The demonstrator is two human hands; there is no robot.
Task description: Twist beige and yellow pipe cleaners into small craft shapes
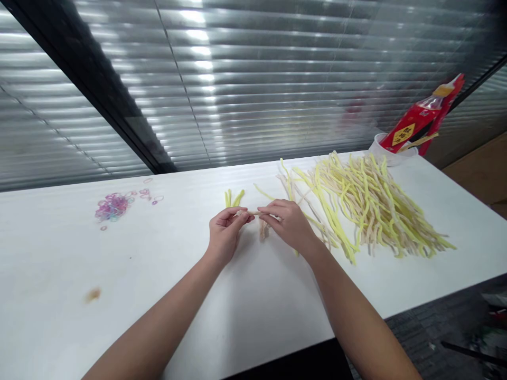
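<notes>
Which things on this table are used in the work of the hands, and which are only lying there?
Probably used:
- beige strand, between left hand and right hand
- strand pile
- small coloured loops, less surely

Apparently unused:
- red-labelled bottle
- clear container

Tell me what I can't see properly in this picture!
All in the head view:
- Ends of the pale strand: covered by fingers of the left hand and right hand.
- Lower ends of the yellow strips: behind the left hand.
- Small print on the red bottle: too tiny.
- Floor clutter: blurry, cut off by the right edge.
</notes>
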